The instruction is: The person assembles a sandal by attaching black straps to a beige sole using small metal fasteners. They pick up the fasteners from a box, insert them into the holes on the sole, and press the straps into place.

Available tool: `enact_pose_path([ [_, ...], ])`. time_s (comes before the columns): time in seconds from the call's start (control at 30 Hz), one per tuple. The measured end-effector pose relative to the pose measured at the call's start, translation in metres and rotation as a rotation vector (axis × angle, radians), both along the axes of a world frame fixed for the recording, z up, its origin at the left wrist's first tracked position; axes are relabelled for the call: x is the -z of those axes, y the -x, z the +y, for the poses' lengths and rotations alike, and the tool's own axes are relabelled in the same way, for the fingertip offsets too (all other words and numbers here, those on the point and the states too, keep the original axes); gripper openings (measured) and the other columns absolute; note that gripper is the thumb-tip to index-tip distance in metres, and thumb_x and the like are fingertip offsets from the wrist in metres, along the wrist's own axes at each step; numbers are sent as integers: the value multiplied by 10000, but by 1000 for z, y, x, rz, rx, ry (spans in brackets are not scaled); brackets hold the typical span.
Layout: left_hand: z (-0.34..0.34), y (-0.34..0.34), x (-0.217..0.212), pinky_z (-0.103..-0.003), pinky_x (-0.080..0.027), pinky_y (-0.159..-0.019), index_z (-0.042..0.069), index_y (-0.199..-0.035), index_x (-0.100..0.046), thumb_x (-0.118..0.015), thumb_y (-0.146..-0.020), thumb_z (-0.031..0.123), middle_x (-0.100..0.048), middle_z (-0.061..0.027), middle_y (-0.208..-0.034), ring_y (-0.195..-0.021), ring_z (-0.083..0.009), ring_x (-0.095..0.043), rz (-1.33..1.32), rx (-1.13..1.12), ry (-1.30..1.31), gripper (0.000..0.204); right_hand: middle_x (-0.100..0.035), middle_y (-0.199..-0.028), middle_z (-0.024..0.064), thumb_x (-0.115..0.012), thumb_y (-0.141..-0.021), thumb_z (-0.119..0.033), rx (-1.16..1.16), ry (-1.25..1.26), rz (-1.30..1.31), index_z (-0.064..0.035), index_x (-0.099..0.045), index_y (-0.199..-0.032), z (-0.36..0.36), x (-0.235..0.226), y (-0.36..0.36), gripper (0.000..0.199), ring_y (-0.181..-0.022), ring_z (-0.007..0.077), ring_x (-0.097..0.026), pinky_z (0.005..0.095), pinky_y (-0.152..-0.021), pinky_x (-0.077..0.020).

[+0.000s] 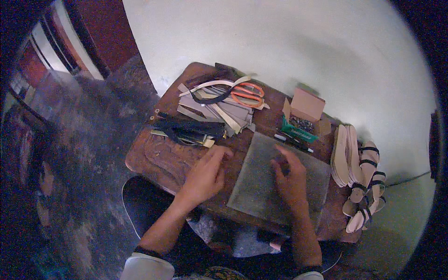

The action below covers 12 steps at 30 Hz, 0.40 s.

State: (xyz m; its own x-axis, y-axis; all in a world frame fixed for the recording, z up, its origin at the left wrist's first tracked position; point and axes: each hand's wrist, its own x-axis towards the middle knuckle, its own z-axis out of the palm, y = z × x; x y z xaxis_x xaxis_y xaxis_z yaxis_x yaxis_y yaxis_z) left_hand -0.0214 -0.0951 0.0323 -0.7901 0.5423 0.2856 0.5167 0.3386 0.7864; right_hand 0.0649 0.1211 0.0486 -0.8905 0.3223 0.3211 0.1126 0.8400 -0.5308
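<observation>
My left hand (pixel 205 173) hovers over the left part of the brown wooden table, close to a bundle of black strips (pixel 191 129). Its fingers are loosely curled, the thumb stands apart, and nothing shows in it. Above a flat grey translucent sheet or mat (pixel 256 186) is my right hand (pixel 291 177). Thumb and fingers there are parted, with no object between them. Just beyond the sheet lie dark pens or markers (pixel 294 142). Both hands are slightly blurred.
Orange-handled scissors (pixel 247 94) rest on a pile of grey-beige strips (pixel 214 109) at the back. An open green carton (pixel 301 128) holds small dark pieces. Pale insoles (pixel 345 154) and black-strapped sandals (pixel 368 177) line the right edge, near a white wall (pixel 280 42).
</observation>
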Motion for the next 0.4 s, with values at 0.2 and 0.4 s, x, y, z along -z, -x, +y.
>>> enact_pose_path([
  [0.2, -5, -3, 2, -442, -472, -787, 36, -977, -574, -541, -764, -25, -572, -170, -921, -907, -391, -574, 69, 89, 4, 224, -623, -1037, 78, -602, -876, -115, -43, 371, 143, -42, -620, -1098, 5, -64, 0, 234, -895, 158, -565, 296, -814, -457],
  [0.4, 3, -8, 3, -421, -471, -763, 33, -974, -589, -553, -760, -22, -583, -173, -879, -875, -378, -586, 50, 113, -61, 224, -532, -1228, 155, -537, -926, -340, -316, 825, 652, -31, -442, -1294, 47, -149, -33, 490, -1098, 248, -509, 413, -981, -365],
])
